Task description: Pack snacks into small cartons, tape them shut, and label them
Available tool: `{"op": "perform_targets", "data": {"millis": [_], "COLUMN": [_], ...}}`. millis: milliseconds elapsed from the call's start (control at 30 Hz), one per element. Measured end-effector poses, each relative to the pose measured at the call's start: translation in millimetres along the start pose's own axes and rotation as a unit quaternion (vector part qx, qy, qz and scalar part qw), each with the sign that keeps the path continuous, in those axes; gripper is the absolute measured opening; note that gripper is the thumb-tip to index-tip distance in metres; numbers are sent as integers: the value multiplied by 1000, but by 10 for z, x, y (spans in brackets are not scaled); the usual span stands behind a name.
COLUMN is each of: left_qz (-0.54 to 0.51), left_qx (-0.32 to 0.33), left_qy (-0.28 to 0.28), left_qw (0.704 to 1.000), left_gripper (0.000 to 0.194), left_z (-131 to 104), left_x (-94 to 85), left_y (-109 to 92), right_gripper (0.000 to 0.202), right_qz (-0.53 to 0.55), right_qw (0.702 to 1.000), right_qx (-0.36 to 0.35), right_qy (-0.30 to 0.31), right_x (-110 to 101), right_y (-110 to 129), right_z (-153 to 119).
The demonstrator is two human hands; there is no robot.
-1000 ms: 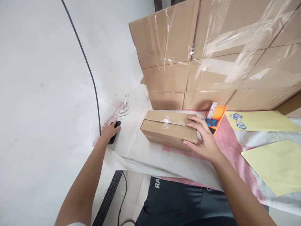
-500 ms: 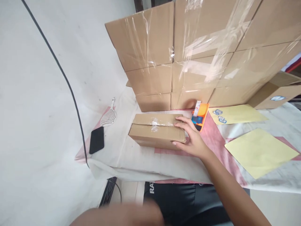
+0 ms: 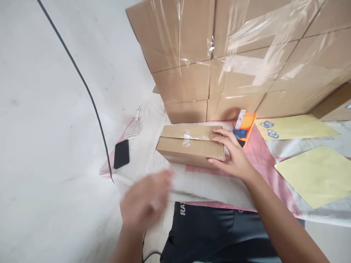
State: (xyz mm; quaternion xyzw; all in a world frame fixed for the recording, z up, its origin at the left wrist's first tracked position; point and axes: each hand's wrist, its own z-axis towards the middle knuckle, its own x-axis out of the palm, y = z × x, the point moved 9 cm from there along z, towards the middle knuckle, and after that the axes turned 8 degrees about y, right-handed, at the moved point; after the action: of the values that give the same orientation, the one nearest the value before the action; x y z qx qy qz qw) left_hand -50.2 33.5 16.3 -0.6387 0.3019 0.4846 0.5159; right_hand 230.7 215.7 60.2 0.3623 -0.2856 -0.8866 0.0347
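Observation:
A small cardboard box [image 3: 192, 148] with clear tape across its top flaps lies on the cloth-covered table. My right hand [image 3: 233, 155] grips its right end, fingers on top and thumb against the front side. My left hand [image 3: 148, 201] is in the air in front of the box, apart from it and smeared by motion. Its fingers cannot be made out, nor whether anything is in them. Just behind my right hand stands an orange holder [image 3: 248, 126] with blue and white items in it.
A wall of large cardboard boxes [image 3: 181, 82] wrapped in clear film rises behind. At left lie a black phone [image 3: 121, 154] and a white slotted skimmer [image 3: 134, 128], near a hanging black cable [image 3: 90, 96]. Yellow sheets [image 3: 315, 175] lie at right, with an opened box [image 3: 333, 106] beyond.
My left hand has risen from the bottom edge toward the front of the box. My right hand keeps its grip. The whole view has shifted slightly.

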Motion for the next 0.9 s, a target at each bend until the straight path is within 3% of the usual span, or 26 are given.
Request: {"op": "perform_targets", "data": {"millis": [100, 167, 300, 367, 433, 500, 567, 600, 667, 733, 767, 833, 900], "left_qz": [47, 60, 64, 69, 73, 79, 71, 50, -3, 2, 35, 110, 140], "left_qx": [-222, -302, -337, -334, -325, -304, -236, -167, 36, 249, 319, 381, 380], "left_qy": [-89, -89, -51, -47, -58, -82, -134, -168, -216, -190, -158, -124, -144], "left_qw": [970, 947, 938, 939, 941, 946, 960, 970, 976, 950, 934, 909, 903], "left_gripper": [53, 61, 55, 55, 56, 57, 59, 58, 53, 49, 49, 50, 50], "left_z": [293, 516, 753, 741, 701, 674, 683, 699, 705, 649, 621, 595, 601], "left_x": [-231, -250, -225, -250, -293, -347, -424, -469, -530, -461, -369, -199, -146], "left_y": [687, 1084, 1603, 1700, 1676, 1514, 1166, 904, 231, -498, -797, -1192, -1361], "right_gripper": [54, 54, 54, 54, 54, 54, 54, 55, 55, 55, 56, 61, 63], "right_qz": [6, 8, 11, 14, 16, 18, 21, 22, 26, 34, 41, 63, 72], "right_qw": [1000, 1000, 1000, 1000, 1000, 1000, 1000, 1000, 1000, 999, 999, 998, 996], "right_qx": [-2, -4, 2, -1, -6, -11, -15, -15, -11, -6, -9, -21, 9], "right_qy": [-4, -1, -1, -2, -4, -7, -11, -12, -9, -4, 5, 18, -46], "right_x": [-5, 2, 8, 4, -2, -8, -9, -5, 9, 6, -1, -63, -299], "right_y": [10, 16, 2, 9, 18, 20, 15, 12, 9, 19, 31, 31, -140], "right_z": [4, 7, 7, 3, 0, -1, 1, 3, 4, -10, -22, -61, -121]}}
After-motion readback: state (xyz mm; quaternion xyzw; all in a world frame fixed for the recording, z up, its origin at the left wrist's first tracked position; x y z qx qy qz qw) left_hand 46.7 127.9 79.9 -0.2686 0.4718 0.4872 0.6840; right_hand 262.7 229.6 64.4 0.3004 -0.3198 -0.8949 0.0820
